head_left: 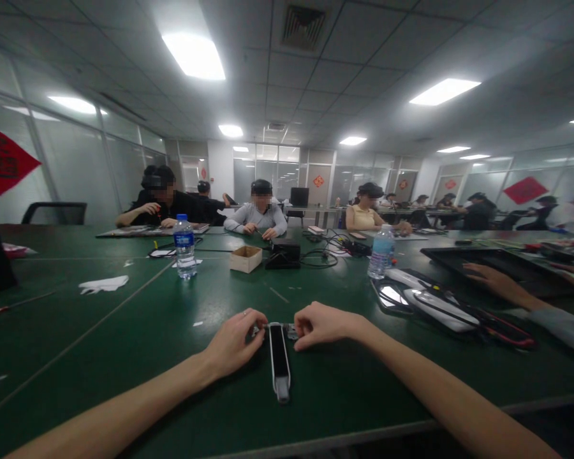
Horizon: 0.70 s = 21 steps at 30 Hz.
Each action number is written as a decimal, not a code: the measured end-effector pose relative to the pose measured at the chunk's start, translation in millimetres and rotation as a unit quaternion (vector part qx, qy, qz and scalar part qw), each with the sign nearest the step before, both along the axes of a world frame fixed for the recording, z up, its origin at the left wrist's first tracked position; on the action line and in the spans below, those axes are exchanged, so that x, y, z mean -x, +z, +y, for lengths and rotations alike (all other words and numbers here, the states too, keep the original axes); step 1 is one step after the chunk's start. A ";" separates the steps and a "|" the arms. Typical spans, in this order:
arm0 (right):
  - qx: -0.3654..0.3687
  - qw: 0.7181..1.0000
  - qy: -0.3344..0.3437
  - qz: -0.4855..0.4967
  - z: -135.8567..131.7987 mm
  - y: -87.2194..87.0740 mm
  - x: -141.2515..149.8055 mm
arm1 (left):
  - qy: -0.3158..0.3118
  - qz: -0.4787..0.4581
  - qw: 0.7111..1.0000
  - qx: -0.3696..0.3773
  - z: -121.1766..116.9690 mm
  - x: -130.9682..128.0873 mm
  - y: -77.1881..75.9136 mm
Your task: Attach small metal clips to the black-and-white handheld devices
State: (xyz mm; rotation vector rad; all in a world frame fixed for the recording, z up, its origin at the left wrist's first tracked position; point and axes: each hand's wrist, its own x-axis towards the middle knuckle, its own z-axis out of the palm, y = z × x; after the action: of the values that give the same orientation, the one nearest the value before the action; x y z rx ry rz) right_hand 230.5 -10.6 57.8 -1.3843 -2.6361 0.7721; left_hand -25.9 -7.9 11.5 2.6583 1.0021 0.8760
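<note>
A slim device (280, 357) with a white rim and a long black face lies on the green table, its grey end towards me. Small grey parts stick out on both sides of its far end. My left hand (236, 338) curls in from the left, thumb and fingers closed about the left-hand part. On the other side, my right hand (318, 327) pinches the right-hand grey part (291, 331) with bent fingers. The fingers hide much of these small parts, so their exact kind is unclear.
Water bottles stand at left (185, 252) and right (381, 255). A small open box (245, 259) sits ahead beside a black block (283, 255) and cables. White handheld devices (440, 309) lie right, near a co-worker's hand (492, 280) and a black tray (444, 260). People sit opposite.
</note>
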 end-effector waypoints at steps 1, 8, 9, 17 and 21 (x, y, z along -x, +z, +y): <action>-0.006 1.000 0.003 -0.004 0.9 -2.6 1.1 | -0.001 0.002 1.000 0.002 0.0 -0.2 0.3; -0.007 1.000 0.004 -0.003 4.9 -5.3 -2.0 | -0.005 0.012 1.000 0.011 -0.5 0.9 1.4; -0.008 1.000 0.002 -0.010 4.7 -4.3 -3.0 | -0.005 0.013 1.000 0.012 -0.5 1.3 1.0; -0.076 0.993 -0.045 -0.085 6.4 -4.7 -8.2 | -0.004 0.020 1.000 0.022 0.1 -0.2 1.4; -0.136 0.989 -0.046 -0.028 8.4 -6.6 -6.5 | -0.008 0.017 1.000 0.022 -1.3 -0.5 2.7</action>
State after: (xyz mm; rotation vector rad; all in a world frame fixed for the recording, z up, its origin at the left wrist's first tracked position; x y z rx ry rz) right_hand 237.0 -2.1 51.2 -1.4554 -2.5747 0.3511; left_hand -25.4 -9.2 14.2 2.6479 0.9944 0.7991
